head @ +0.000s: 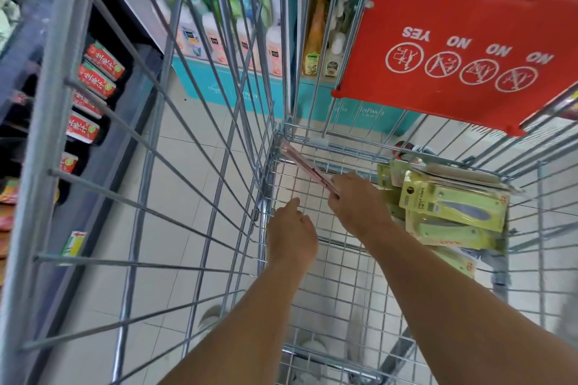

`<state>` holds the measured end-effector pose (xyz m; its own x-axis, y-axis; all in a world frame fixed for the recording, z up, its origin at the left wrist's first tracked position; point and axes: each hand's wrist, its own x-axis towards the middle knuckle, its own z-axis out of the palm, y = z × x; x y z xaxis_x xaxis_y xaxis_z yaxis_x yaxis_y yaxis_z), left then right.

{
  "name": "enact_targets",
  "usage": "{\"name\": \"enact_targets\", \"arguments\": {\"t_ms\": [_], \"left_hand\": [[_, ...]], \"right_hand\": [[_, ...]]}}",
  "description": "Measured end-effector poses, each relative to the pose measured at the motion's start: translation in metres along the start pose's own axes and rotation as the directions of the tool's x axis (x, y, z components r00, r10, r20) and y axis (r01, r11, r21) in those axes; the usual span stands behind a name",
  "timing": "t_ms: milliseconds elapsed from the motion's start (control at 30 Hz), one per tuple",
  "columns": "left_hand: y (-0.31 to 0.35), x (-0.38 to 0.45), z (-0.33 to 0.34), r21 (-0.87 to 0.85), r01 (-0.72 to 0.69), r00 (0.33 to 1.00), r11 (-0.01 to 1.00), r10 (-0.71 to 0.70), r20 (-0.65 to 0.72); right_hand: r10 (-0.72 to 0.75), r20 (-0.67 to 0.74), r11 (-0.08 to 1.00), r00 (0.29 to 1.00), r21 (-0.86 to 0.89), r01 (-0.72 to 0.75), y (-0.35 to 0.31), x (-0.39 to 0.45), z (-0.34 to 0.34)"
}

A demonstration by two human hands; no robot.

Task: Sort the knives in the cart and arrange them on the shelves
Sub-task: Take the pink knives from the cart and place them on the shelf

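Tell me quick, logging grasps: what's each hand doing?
Left hand: loosely curled, holding nothing.
Right hand: gripping a pink knife pack.

Pale tiled floor (194, 184) with thin grout lines. At left, dark shelving (125, 78) stocked with red-labelled packs (97, 80). Ahead, a teal display stand (219, 84) lined with bottles (215, 37). Bright, even light.

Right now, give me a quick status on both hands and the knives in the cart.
Right hand grips a pink knife pack. Left hand loosely curled, holding nothing. Green knife packs stacked at cart's right side. Nothing blocking.
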<state>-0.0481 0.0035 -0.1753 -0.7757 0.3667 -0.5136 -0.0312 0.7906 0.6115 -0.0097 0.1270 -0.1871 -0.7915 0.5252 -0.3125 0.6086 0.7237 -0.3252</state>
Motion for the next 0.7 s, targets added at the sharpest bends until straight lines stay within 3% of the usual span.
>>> {"name": "enact_targets", "arguments": {"t_ms": [200,333,533,700], "left_hand": [[0.01,-0.003,0.002,-0.061,0.06,0.998,0.996,-0.058,0.035],[0.018,-0.008,-0.001,-0.195,0.129,0.991,0.972,-0.119,0.06],[0.024,-0.035,-0.015,-0.29,0.26,0.956,0.921,-0.204,0.21],[0.04,-0.077,-0.03,-0.228,0.178,0.976,0.957,-0.142,0.163]], "right_hand": [[0.155,0.145,0.95,0.977,0.251,-0.188,-0.011,-0.009,-0.004],[0.2,0.302,0.696,0.932,0.626,-0.353,-0.023,-0.036,-0.006],[0.122,0.435,0.535,0.892,0.728,-0.429,-0.033,-0.083,-0.017],[0.199,0.383,0.325,0.902,0.842,-0.43,-0.04,-0.124,-0.046]]}}
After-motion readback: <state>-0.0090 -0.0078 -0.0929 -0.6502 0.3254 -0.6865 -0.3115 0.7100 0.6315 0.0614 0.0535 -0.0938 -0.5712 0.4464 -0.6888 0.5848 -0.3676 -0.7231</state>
